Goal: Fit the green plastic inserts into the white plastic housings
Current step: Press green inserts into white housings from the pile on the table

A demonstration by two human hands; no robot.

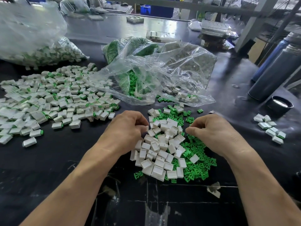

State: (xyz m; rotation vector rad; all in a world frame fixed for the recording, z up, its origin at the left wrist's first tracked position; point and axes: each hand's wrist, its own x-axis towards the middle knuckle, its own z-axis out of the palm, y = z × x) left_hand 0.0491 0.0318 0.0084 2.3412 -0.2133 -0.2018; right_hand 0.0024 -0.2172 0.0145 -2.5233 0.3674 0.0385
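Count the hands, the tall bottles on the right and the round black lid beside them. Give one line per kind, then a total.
Hands: 2 (left hand, right hand)
Tall bottles: 2 (blue bottle, grey bottle)
Round black lid: 1
Total: 5

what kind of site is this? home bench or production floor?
Most likely a small factory hand-assembly bench. Bulk clear bags of parts lie on a dark worktable, a big heap of finished white housings with green inserts sits to the left, and blue parts bins stand behind.
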